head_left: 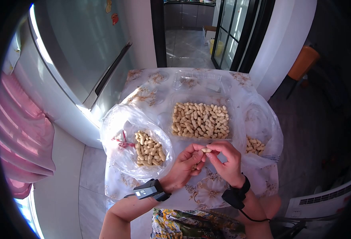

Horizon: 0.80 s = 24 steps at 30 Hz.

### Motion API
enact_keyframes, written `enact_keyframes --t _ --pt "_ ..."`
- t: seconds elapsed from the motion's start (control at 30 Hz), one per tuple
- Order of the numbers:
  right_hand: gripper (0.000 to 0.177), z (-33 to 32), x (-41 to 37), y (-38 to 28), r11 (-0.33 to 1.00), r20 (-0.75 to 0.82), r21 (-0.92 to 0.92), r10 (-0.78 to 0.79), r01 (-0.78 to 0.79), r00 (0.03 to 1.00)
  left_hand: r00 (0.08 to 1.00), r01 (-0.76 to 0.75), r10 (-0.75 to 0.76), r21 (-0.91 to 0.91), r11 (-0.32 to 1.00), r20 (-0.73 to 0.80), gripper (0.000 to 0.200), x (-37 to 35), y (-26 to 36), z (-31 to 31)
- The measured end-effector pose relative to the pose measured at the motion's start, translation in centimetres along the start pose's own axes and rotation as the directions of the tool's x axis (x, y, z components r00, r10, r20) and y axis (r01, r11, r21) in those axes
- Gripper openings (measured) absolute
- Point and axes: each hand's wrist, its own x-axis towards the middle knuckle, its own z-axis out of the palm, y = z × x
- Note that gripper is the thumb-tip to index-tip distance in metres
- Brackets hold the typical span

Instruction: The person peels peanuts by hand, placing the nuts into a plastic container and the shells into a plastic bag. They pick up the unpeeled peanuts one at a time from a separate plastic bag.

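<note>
In front of the plastic box, my two hands meet over the table. A single unshelled peanut (206, 150) is pinched between the fingertips of my left hand (186, 162) and my right hand (228, 161). The curled fingers of my left hand also appear to hold more peanuts against the palm, partly hidden. Just beyond the hands, a clear plastic box (231, 131) is filled with unshelled peanuts. To the left lies an open clear plastic bag (113, 119) with a heap of peanuts inside. Another clear bag (259, 115), at the right, contains a smaller heap.
A flower-patterned cloth (211, 189) covers the table. The box's clear lid (199, 79) lies at the far side. A fridge (80, 44) stands at the left, beside a pink cloth (20, 131). A white appliance (322, 199) is at the lower right. A cable hangs from the right wristband.
</note>
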Motion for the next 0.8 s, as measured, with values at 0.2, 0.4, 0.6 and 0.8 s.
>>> enact_keyframes --t 0.2,0.4,0.6,0.8 --pt "0.021 0.2 0.0 0.2 1.0 -0.022 -0.023 0.0 0.0 1.0 1.0 0.014 -0.015 -0.017 1.0 -0.023 0.018 0.2 -0.2 -0.3" --pt "0.018 0.1 -0.1 0.1 0.998 -0.037 -0.025 0.061 -0.062 0.997 0.996 0.093 -0.091 -0.128 0.987 0.024 0.019 0.7 -0.6 -1.1" --pt "0.018 0.1 -0.2 0.1 0.996 -0.06 -0.037 0.082 -0.084 0.995 0.997 0.07 -0.072 -0.061 0.996 -0.025 0.018 0.5 -0.6 -0.5" --pt "0.017 0.1 -0.2 0.2 0.997 -0.051 -0.015 0.071 -0.072 0.996 1.0 0.018 -0.019 -0.062 0.998 -0.004 0.022 0.5 -0.6 -0.5"
